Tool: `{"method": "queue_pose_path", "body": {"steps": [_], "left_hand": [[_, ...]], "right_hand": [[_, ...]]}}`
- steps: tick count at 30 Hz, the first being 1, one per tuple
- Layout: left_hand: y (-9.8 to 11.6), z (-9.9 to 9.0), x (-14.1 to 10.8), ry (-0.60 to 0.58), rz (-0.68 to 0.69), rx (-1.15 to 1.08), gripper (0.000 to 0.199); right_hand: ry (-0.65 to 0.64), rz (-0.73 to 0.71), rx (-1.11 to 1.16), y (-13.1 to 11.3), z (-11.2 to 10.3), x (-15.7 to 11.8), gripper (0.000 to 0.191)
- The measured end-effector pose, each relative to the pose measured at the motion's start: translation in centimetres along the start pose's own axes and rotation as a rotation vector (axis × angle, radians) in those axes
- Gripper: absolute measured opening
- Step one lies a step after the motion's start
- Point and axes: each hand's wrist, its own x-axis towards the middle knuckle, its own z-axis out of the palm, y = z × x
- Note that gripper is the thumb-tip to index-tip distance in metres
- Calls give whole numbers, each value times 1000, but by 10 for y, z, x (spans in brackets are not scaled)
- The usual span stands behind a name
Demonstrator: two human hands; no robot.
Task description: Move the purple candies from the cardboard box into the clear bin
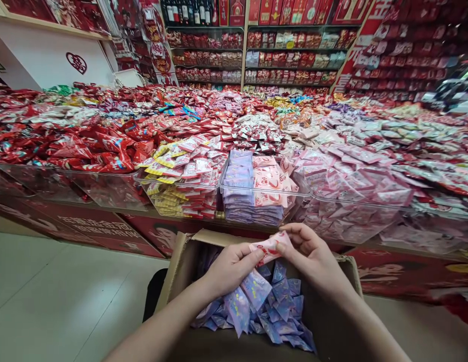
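Note:
A pink candy packet (269,247) with red print is stretched between my two hands, above an opened cardboard box (175,269). My left hand (231,266) pinches its left end, with purple candy packets (252,296) showing just under the fingers; whether that hand also grips them I cannot tell. The thumb and fingers of my right hand (309,254) close on the packet's right end. Loose purple packets (283,311) lie heaped in the box. Behind it, a clear bin (264,190) holds a purple stack (237,173) beside a pink stack (269,176).
Clear bins of yellow-and-white packets (181,166), red packets (105,151) and pale pink packets (355,176) line the counter's front edge. Shelves (245,50) of red boxes and bottles rise behind. Pale floor tiles (60,296) show at the left.

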Motion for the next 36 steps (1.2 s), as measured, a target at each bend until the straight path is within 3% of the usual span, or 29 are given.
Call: {"method": "queue_pose_path", "body": {"steps": [5, 9, 13, 16, 19, 22, 27, 36], "left_hand": [[2, -7, -10, -51, 57, 128, 40], [-10, -11, -11, 38, 59, 59, 40], [-24, -16, -6, 115, -31, -50, 39], [-31, -18, -3, 162, -34, -70, 35], [-34, -19, -2, 164, -36, -67, 34], [-37, -21, -3, 168, -28, -73, 35], [-40, -21, -3, 176, -13, -88, 35], [-40, -20, -1, 149, -24, -82, 34]], "right_hand": [[-72, -33, -249, -5, 3, -6, 19], [2, -148, -413, -44, -7, 1, 19], [230, -359, -730, -99, -31, 55, 20], [234, -271, -1066, -118, -41, 120, 16], [38, -68, -1253, -114, -38, 175, 20], [-123, 54, -1400, -103, -25, 203, 28], [-156, 79, -1533, -91, -12, 211, 37], [-151, -60, -1631, -75, -19, 212, 29]]}}
